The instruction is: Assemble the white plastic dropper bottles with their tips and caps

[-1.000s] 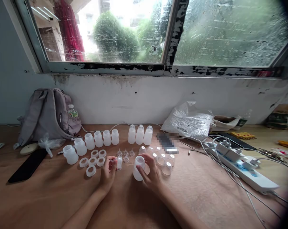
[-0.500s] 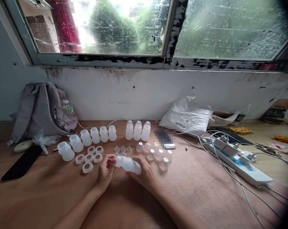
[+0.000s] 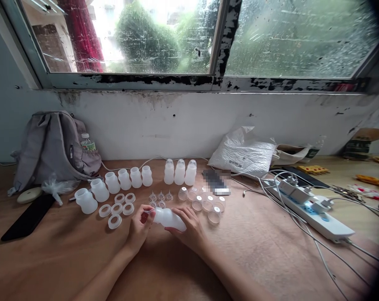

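A frosted white baby bottle [image 3: 170, 220] lies on its side above the table, its neck toward the left. My right hand [image 3: 189, 225] wraps round the bottle's body. My left hand [image 3: 141, 223] is closed at the neck end, pinching the clear nipple [image 3: 147, 211], mostly hidden by the fingers. Just behind the hands, several clear nipples [image 3: 161, 195] stand in rows. Several white collar rings [image 3: 114, 221] are left of my left hand, and several clear dome caps [image 3: 213, 215] are right of my right hand.
Several open bottles [image 3: 86, 201] form a slanting line at left. Three capped bottles [image 3: 180, 172] stand at the back. A backpack [image 3: 56, 146], a black phone [image 3: 28, 217], a plastic parcel [image 3: 244, 150] and a power strip [image 3: 311, 211] with loose cables lie around.
The view has shifted slightly. Both hands keep their grip on the bottle, and my left fingers have moved slightly at the neck end.
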`<state>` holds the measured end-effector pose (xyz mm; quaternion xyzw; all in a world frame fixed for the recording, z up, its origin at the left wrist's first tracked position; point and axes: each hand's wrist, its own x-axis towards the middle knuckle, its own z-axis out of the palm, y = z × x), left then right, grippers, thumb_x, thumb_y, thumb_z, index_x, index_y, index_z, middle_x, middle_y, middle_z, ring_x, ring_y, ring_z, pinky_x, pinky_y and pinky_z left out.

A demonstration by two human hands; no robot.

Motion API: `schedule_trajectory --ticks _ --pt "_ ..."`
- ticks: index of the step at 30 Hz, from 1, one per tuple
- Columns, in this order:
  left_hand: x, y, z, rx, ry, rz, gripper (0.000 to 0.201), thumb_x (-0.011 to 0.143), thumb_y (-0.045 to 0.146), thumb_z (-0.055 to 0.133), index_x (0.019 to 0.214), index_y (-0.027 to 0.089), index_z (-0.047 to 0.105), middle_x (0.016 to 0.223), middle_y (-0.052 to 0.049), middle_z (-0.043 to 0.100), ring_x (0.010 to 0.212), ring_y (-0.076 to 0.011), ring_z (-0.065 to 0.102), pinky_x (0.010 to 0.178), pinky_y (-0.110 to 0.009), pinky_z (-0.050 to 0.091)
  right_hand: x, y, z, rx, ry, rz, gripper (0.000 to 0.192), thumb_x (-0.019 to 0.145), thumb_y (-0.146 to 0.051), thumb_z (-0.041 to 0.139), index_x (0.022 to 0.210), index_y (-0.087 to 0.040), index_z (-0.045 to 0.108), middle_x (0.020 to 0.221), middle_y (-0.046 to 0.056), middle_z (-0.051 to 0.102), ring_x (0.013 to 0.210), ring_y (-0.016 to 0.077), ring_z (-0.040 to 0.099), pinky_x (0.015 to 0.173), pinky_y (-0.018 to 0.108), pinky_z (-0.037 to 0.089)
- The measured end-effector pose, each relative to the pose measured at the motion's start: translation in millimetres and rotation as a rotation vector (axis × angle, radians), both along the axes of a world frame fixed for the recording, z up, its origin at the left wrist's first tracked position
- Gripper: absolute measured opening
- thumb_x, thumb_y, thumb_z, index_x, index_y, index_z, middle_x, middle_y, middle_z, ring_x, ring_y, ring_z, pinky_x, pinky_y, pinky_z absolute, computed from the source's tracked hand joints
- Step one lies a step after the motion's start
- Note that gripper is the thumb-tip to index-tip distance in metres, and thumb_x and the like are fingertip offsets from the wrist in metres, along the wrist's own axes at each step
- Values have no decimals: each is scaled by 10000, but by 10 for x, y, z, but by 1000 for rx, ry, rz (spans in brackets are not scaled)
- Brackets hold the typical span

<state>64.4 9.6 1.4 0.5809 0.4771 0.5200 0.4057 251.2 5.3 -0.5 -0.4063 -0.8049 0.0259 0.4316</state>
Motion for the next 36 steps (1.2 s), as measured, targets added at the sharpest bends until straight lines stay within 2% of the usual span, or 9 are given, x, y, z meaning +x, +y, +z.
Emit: schedule_trajectory --ticks 5,8,13,17,22,27,30,33,36 --pt "-46 -7 145 0 -145 -162 304 730 317 566 998 179 523 943 -69 580 876 -197 546 724 -287 455 10 -8 31 -22 16 -11 435 691 -364 646 1072 -205 509 918 77 605 810 218 564 691 341 473" --pt "-62 14 180 3 -239 -166 363 730 294 570 1068 193 483 1054 -87 544 1008 -222 493 811 -318 432 4 -7 32 -37 11 -25 421 697 -367 638 1065 -208 510 918 78 607 823 223 566 695 343 478" --pt "-68 42 152 -46 -211 -96 383 705 293 606 1051 184 485 902 -62 575 883 -203 543 724 -299 445 -7 -6 24 -46 -3 -34 427 688 -371 645 1060 -204 518 903 77 606 796 220 570 677 340 483" --pt "-76 48 149 26 -186 -123 398 678 266 636 1045 185 505 1061 -90 552 1019 -222 490 811 -300 408 0 -2 32 -42 9 -35 413 698 -368 634 1065 -213 523 911 78 606 807 219 573 678 330 484" --pt "-74 57 153 -44 -156 -104 421 662 318 652 1031 173 513 882 -73 608 873 -205 555 708 -284 441 1 -9 30 -53 -18 -1 441 694 -385 637 1081 -213 513 921 83 596 808 223 567 691 341 481" --pt "-93 53 158 0 -168 -149 390 695 308 623 1051 192 515 1070 -90 570 1002 -218 514 792 -298 435 -6 -7 23 -72 -3 1 432 704 -375 631 1087 -215 512 926 82 594 817 222 562 699 341 474" --pt "-93 72 117 -20 -133 -141 413 681 336 635 1049 182 526 1027 -84 575 945 -206 541 778 -296 453 -4 -17 34 -77 19 20 425 714 -365 621 1096 -212 517 944 84 598 840 222 557 715 343 467" --pt "-85 79 94 -90 -97 -201 377 667 352 645 983 158 574 925 -80 619 858 -203 578 750 -303 471 3 -41 62 -174 80 63 425 702 -370 630 1084 -210 535 971 84 596 869 225 554 735 340 455" --pt "-91 57 134 -102 -94 -265 337 658 337 658 937 155 605 913 -80 639 846 -203 583 750 -296 470 7 -51 100 -481 247 118 378 677 -408 642 983 -195 576 898 59 621 798 208 581 674 304 462"
